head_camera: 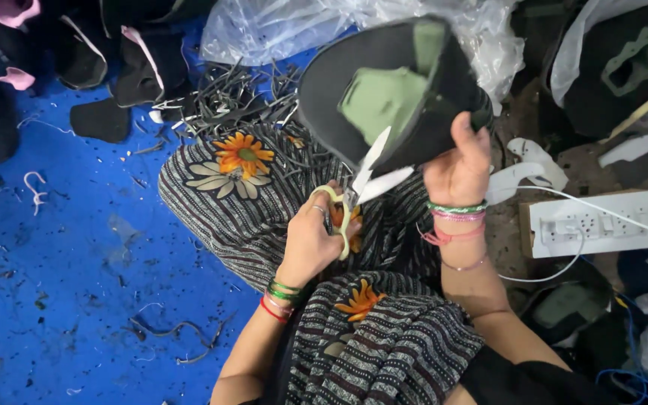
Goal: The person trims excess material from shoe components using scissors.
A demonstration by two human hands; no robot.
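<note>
From the head view, the left hand had its fingers looped in pale-yellow scissors, blades parted at the edge of a black-and-green shoe upper. The right hand pinched its lower rim above the lap. It looked light, floppy; best gripped near the cut.

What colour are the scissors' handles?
Pale yellow-green, on the scissors in the left hand; head view shows them.
</note>
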